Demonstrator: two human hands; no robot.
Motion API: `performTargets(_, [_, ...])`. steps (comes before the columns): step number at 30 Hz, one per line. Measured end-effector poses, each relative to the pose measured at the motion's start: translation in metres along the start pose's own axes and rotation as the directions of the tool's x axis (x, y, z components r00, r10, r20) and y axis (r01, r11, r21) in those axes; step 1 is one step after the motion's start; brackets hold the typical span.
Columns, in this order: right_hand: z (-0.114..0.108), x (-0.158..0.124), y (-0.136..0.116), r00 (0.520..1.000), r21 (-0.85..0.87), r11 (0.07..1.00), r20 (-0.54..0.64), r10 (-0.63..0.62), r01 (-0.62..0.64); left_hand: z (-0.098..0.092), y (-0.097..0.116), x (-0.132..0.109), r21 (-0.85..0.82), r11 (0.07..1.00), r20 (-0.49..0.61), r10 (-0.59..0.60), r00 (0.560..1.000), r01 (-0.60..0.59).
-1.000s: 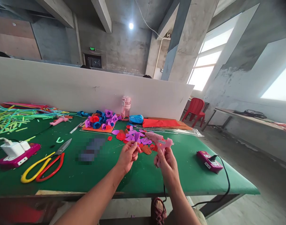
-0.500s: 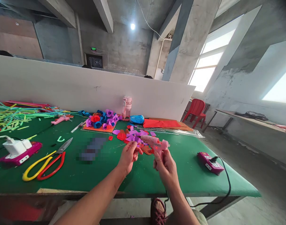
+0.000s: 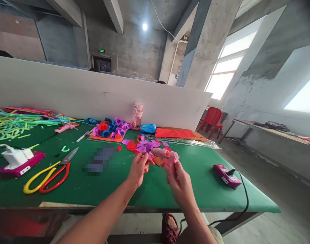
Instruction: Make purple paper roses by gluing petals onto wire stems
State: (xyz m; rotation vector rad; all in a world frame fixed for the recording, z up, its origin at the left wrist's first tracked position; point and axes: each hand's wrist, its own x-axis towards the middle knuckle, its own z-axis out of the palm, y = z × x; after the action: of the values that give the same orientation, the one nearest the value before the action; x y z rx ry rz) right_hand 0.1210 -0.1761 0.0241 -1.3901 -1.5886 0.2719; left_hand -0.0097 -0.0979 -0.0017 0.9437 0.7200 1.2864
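My right hand [image 3: 179, 179] is wrapped around the handle of a pink hot glue gun [image 3: 165, 154], its nozzle pointing left toward my other hand. The fingertips of my left hand [image 3: 138, 170] are pinched together close by the nozzle; what they hold is too small to make out. Behind both hands lies a loose pile of purple and red petals [image 3: 131, 146], partly covered by the gun. Farther back, finished-looking purple, blue and red flowers [image 3: 111, 128] sit on an orange sheet [image 3: 108, 138].
Scissors [image 3: 53, 173] with yellow and red handles lie on the green table [image 3: 208, 189] at left. Magenta power strips stand at left [image 3: 25, 166] and right [image 3: 227, 176]. A second glue gun [image 3: 65, 128], a pink bottle [image 3: 137, 116] and colourful strips [image 3: 15, 123] line the back.
The glue gun has turned slightly and its rear end has shifted a little left. My left hand stays pinched in nearly the same place. The view has moved slightly.
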Motion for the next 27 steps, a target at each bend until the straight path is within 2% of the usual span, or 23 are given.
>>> performTargets(8, [0.0023, 0.0000, 0.0021, 0.999, -0.046, 0.998, -0.024, -0.037, 0.036, 0.0018, -0.0014, -0.0011, -0.004, 1.000, 0.005, -0.006, 1.000, 0.006])
performTargets(27, [0.0003, 0.0012, 0.0035, 1.000, -0.033, 0.999, 0.003, -0.025, 0.025, 0.0040, -0.0010, -0.0029, 0.001, 1.000, 0.018, -0.004, 1.000, 0.004])
